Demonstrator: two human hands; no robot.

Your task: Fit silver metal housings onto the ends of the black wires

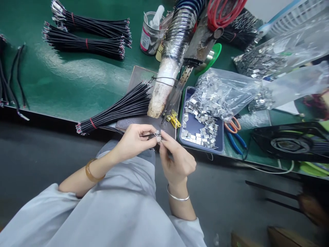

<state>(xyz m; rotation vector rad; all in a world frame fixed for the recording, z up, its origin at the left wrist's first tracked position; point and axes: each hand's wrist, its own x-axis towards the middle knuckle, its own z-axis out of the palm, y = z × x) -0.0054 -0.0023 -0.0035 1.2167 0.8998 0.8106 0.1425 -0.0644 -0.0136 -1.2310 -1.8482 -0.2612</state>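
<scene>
Both hands meet just off the near edge of the table (84, 79). The left hand (133, 141) has thumb and fingers closed on a black cable (147, 136), which lies across the fingers with its end pointing toward the right hand (177, 157). A small metal piece (157, 133) sits at that cable end, between the fingertips of both hands; the right thumb and forefinger are pinched together on it from the other side. Its exact fit on the cable is too small to tell.

Beside the left hand, a banded cable bundle (120, 106) lies aslant, one end jutting over the table's near edge. Past the right hand, along that same edge, a blue tray (220, 137) holds loose metal pieces (205, 137), with a yellow tool (175, 120) just left of it.
</scene>
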